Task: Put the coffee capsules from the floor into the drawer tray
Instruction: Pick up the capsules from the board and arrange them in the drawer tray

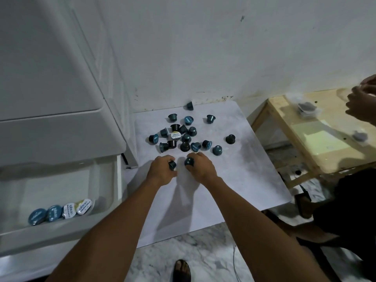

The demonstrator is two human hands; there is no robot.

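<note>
1. The grip of the left hand (162,173) is clamped on a dark capsule (172,165). The fingers curl round it, and it shows at the hand's 2 o'clock side.
2. The grip of the right hand (201,168) is clamped on a second capsule (189,161), which pokes out at that hand's 10 o'clock side.
3. Both bare forearms run up from the bottom edge and converge. The hands are backs up, knuckles toward the wall (203,47). They are near each other but apart, low over a white sheet (234,180) on the marble floor (203,261).
4. At 12 o'clock from the hands, a heap of capsules (183,137) lies on the sheet. Some are tipped on their sides, and some show blue or white lids.
5. A lone capsule (189,105) sits further out at 12 o'clock, where the sheet meets the wall.
6. At 8 o'clock, the drawer tray (71,231) stands pulled out. Four capsules (61,212) lean in a row against its front wall, lids showing.
7. At 3 o'clock is a low wooden desk (317,139), with another person's hands (360,104) over it. At 6 o'clock is a sandalled foot (182,270).
</note>
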